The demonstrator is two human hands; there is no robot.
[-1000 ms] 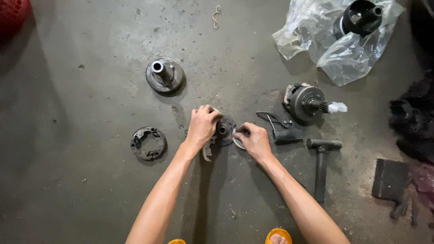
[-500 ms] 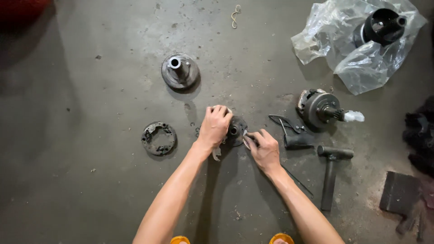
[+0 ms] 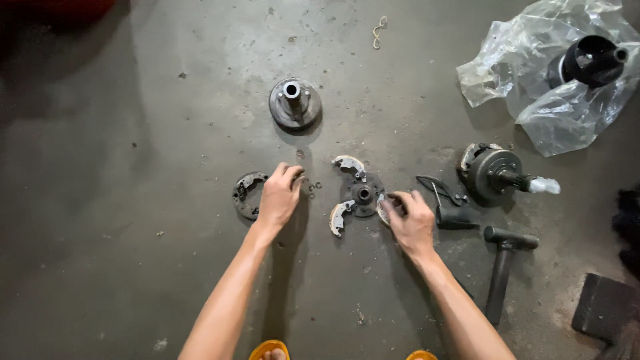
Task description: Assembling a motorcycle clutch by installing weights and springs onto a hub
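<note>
Now the left hand (image 3: 279,197) has left the clutch plate (image 3: 363,194) and rests released near small springs (image 3: 311,190) on the floor (image 3: 133,200), while the right hand (image 3: 410,217) still pinches one shoe at the plate's edge. A crumpled clear plastic bag (image 3: 547,100) lies far right, without visible label.

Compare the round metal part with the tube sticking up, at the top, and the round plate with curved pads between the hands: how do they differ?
The hub disc stands alone, untouched, with a hollow shaft pointing up. The clutch plate lies flatter, ringed by pale curved shoes, and the right hand touches one shoe at its edge. Both are dark, round metal parts on the concrete floor.
</note>
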